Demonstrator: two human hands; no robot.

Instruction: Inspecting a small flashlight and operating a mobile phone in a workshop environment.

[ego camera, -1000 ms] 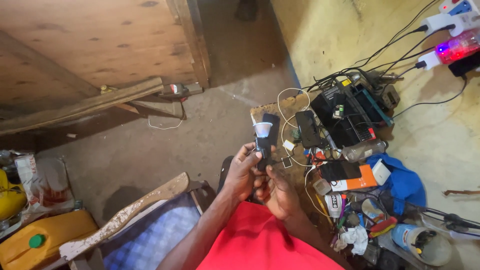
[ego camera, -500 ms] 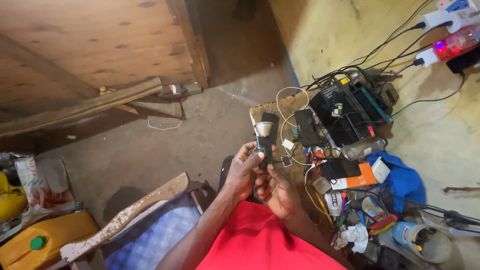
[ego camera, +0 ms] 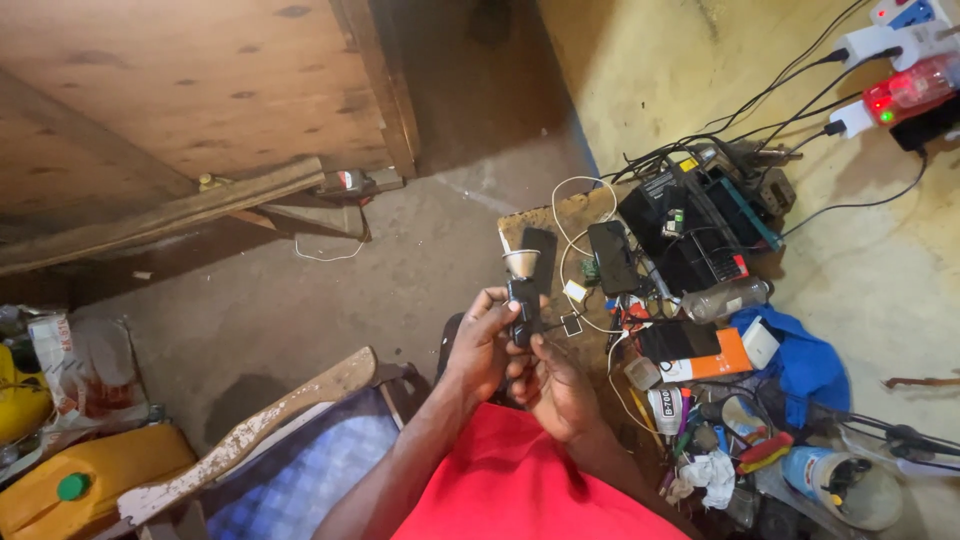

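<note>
A small black flashlight (ego camera: 523, 290) with a silver reflector at its top end points upward, held in front of me. My left hand (ego camera: 480, 345) wraps its body from the left. My right hand (ego camera: 555, 385) pinches its lower end from below. Both hands sit over a red garment (ego camera: 520, 480) on my lap. Just behind the flashlight, a low wooden board (ego camera: 530, 215) carries black phones (ego camera: 611, 256), white cables and small parts.
Against the yellow wall (ego camera: 700, 70) are black electronic boxes (ego camera: 690, 220), a plastic bottle (ego camera: 725, 298), an orange box (ego camera: 715, 365), blue cloth (ego camera: 800, 360) and plugged-in chargers (ego camera: 880, 40). A wooden door (ego camera: 200, 90), a worn chair arm (ego camera: 250, 435) and a yellow jerrycan (ego camera: 80, 480) lie left.
The view has shifted slightly; my hands and the flashlight stay in nearly the same place, fingers adjusting a little on its lower end.
</note>
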